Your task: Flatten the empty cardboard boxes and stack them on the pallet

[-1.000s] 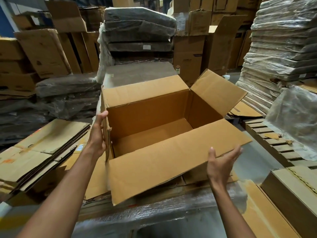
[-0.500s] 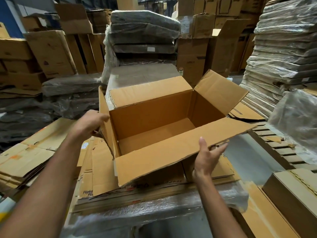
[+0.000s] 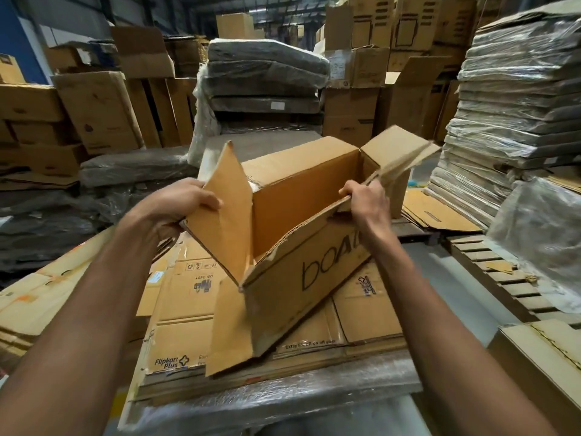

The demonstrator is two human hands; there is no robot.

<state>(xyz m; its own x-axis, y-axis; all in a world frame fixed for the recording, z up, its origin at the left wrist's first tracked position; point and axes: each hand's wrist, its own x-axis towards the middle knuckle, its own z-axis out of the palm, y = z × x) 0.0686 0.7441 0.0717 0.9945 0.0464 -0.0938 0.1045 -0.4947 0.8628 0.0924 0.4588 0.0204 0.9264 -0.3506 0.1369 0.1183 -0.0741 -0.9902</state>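
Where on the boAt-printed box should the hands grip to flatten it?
At the open top rim, from above: left hand on the upright end flap, right hand over the near long wall edge. The box sits tilted, walls skewed, so pressing those opposite corners together should fold it flat.

Open box (image 3: 283, 291): one. Hands: two, left hand (image 3: 179, 202) and right hand (image 3: 367, 199). Wooden pallet (image 3: 490, 270): one. Flattened boxes (image 3: 188, 294): many, uncountable.

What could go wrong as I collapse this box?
The right hand grips the rough corrugated near edge of the box; it may rip further. The left hand holds only an end flap, which could tear off. The box sits tilted on the flattened stack and might slide.
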